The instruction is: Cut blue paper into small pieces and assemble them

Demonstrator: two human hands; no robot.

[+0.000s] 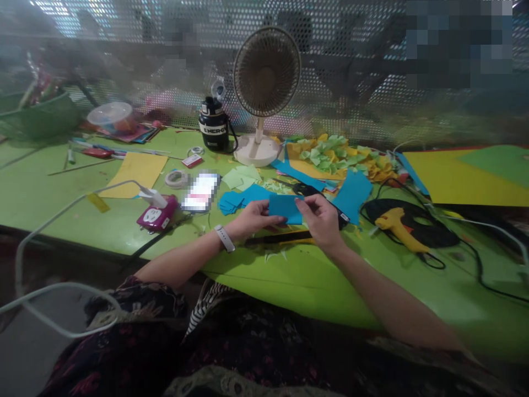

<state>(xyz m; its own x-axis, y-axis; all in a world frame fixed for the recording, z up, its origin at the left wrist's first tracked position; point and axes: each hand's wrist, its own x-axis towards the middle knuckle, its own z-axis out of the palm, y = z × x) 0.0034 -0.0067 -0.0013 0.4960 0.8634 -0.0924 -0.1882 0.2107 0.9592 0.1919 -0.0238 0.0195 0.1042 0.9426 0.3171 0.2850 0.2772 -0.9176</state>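
Between my two hands is a small rectangle of blue paper [285, 208], held just above the green table. My left hand [257, 216], with a pale watch band on its wrist, pinches the paper's left end. At the right end, my right hand [323, 220] grips it between thumb and fingers. Behind the left fingers lie cut blue paper pieces [232, 202]. A larger blue paper sheet [354, 193] rests to the right of my right hand. Under the hands, a long dark tool with yellow edging [281, 239] lies on the table; its kind is unclear.
A yellow glue gun [403, 226] sits on a black mat with its cord at right. Behind stand a fan [266, 71] and a black bottle [214, 127]. Folded green and yellow papers [343, 157] form a pile. A phone [201, 192] and purple socket block [157, 215] lie left.
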